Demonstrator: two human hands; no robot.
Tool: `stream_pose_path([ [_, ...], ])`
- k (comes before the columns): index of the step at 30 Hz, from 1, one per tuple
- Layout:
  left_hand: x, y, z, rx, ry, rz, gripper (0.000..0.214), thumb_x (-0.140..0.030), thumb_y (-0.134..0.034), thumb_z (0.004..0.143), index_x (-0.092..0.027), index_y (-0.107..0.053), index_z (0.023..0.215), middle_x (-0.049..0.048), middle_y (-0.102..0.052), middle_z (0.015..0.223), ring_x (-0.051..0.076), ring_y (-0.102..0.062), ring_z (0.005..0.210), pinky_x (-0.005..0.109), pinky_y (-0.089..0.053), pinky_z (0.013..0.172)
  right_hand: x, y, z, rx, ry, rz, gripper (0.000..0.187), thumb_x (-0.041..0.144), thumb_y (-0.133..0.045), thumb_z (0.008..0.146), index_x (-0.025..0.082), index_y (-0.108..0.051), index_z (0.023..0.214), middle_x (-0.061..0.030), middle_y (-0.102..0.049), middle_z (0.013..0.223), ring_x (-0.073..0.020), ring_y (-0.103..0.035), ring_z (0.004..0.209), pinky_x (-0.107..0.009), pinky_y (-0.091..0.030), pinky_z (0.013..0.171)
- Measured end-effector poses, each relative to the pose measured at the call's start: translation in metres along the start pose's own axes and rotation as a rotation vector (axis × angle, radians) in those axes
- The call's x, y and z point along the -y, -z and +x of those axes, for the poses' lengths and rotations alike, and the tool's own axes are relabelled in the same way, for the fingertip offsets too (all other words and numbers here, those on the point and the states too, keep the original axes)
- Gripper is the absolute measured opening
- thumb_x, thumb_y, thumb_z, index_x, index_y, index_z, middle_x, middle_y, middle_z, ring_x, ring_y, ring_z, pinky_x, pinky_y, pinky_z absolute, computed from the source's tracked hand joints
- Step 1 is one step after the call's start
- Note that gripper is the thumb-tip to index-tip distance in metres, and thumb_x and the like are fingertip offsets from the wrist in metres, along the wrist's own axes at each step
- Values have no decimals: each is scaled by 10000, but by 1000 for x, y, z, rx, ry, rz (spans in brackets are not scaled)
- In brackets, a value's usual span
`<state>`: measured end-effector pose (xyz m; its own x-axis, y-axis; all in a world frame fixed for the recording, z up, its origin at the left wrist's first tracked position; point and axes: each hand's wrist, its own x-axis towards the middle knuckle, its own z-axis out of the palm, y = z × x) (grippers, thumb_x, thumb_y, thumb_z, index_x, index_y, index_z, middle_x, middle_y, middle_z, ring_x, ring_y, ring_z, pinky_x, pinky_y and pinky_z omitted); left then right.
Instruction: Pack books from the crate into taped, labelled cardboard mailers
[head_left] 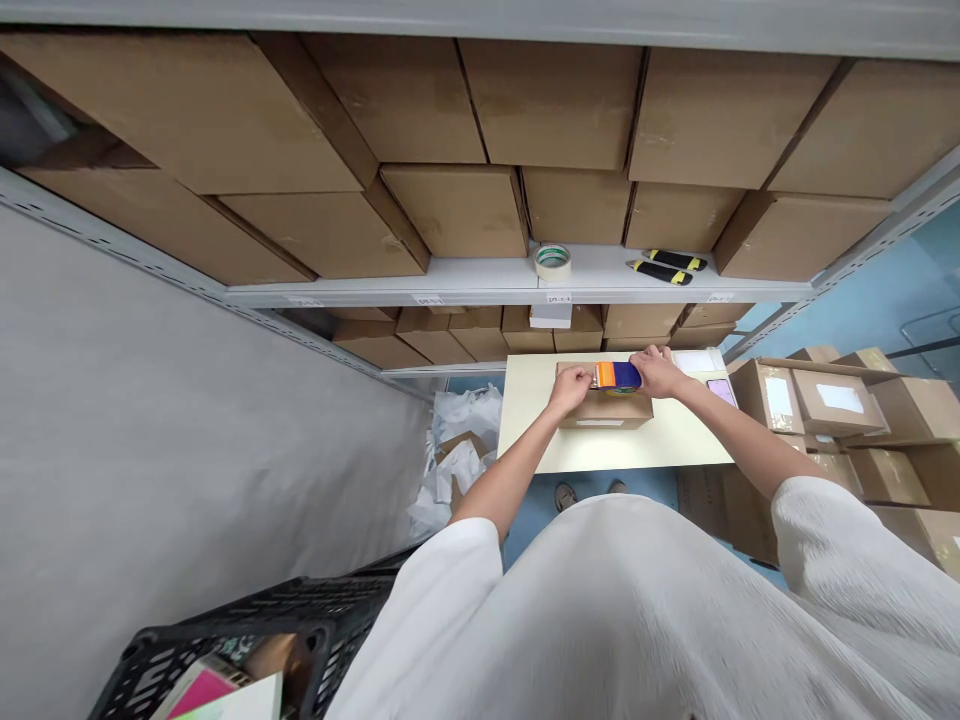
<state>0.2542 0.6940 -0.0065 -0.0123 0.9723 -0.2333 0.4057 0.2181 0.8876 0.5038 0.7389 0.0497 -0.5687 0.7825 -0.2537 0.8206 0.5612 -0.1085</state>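
A closed cardboard box (pixel 606 410) lies on the cream tabletop (pixel 529 440) in front of me, with a white label on its near side. My right hand (pixel 655 370) grips the dark blue end of an orange and blue tape dispenser (pixel 616 376) over the top of the box. Close to the dispenser's orange end, my left hand (pixel 573 386) is closed, its fingertips pressed together at the box's top left. Whatever those fingers pinch is too small to make out.
Shelves of cardboard boxes (pixel 551 105) rise behind the table. A tape roll (pixel 553 262) and two utility knives (pixel 667 266) sit on the shelf. A phone (pixel 721 391) lies at the table's right. Stacked boxes (pixel 832 400) stand right; a black crate (pixel 322 640) stands lower left, crumpled paper (pixel 457 450) left.
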Motion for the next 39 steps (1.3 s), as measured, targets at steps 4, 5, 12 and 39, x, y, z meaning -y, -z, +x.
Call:
stream_pose_path([
  [4, 2, 13, 1, 3, -19, 61, 177, -229, -570, 871, -223, -648, 712, 30, -746, 834, 214, -667, 822, 314, -512, 775, 5, 6, 1, 3, 33, 42, 418, 560, -720, 922, 213, -627, 1136, -172, -745, 1171, -358, -618, 1108, -456, -387, 1013],
  [5, 3, 16, 2, 2, -29, 65, 172, -225, -564, 867, -224, -651, 718, 32, -746, 844, 216, -669, 829, 316, -511, 780, 7, 8, 2, 5, 36, 45, 417, 555, -720, 925, 210, -629, 1141, -172, -748, 1167, -357, -633, 1101, -443, -397, 1003],
  [12, 20, 51, 14, -46, -8, 50, 165, -238, -540, 850, -230, -623, 708, 25, -712, 800, 220, -665, 840, 318, -516, 803, 11, 16, 2, 42, 37, 38, 348, 424, -708, 968, 192, -608, 1207, -166, -762, 1172, -315, -710, 1002, -347, -442, 801],
  [39, 117, 73, 13, -44, 298, 327, 261, -357, -408, 1099, -271, -613, 962, 62, -794, 1209, 294, -678, 1251, 418, -452, 1077, 20, 26, 20, 113, -5, -203, 382, 466, -702, 976, 197, -628, 1237, -169, -742, 1218, -336, -675, 1109, -378, -451, 876],
])
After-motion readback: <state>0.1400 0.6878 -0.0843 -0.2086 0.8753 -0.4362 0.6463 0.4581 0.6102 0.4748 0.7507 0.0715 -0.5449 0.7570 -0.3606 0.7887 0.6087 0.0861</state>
